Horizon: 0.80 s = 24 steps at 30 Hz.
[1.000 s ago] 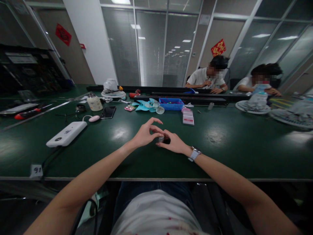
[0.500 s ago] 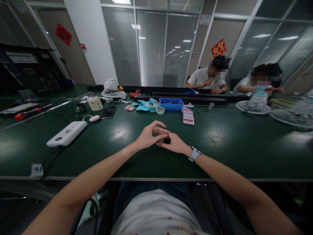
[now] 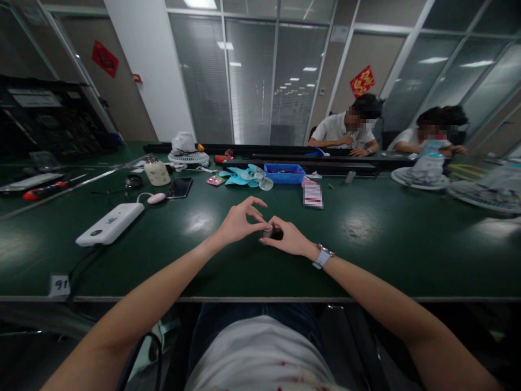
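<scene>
Both my hands meet over the middle of the green table (image 3: 386, 239). My left hand (image 3: 238, 222) pinches thumb and forefinger on a small round silver and black part (image 3: 268, 232), its other fingers arched above. My right hand (image 3: 290, 239), with a white watch (image 3: 323, 256) on the wrist, curls round the same small part from the right and holds it just above the table. What the part is I cannot make out.
A white power bank (image 3: 109, 224) with a cable lies at the left, beside a pink mouse-like item (image 3: 156, 198) and a phone (image 3: 179, 188). Blue fan blades (image 3: 244, 176), a blue tray (image 3: 285, 174) and a pink pack (image 3: 312, 194) lie beyond. Two other people sit at the far right.
My left fingers shifted over the small part, closed flatter on it half a second ago, and now arch again. Both hands stayed in place.
</scene>
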Each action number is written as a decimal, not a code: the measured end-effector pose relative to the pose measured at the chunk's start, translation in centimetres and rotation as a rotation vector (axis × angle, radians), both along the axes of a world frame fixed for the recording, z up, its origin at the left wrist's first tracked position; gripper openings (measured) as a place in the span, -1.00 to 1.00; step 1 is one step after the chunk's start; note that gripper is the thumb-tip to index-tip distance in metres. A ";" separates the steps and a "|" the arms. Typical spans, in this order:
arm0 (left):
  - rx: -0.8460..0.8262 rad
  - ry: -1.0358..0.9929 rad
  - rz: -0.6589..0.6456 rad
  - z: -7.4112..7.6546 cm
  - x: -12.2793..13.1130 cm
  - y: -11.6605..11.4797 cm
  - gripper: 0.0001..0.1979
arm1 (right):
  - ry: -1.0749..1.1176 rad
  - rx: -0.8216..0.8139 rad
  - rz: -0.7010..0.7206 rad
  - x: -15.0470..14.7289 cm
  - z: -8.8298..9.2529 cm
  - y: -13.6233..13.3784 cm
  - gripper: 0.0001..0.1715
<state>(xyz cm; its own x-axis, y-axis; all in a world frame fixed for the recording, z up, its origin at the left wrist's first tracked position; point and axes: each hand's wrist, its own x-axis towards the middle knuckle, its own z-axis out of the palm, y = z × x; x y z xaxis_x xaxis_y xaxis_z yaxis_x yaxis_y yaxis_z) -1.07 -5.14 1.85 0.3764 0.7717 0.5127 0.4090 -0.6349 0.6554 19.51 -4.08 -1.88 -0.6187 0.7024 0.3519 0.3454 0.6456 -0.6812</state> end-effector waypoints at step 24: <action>0.099 0.051 0.116 -0.2 0.8 -0.3 -0.58 | 0.024 -0.030 0.004 -0.2 0.0 -0.1 -0.62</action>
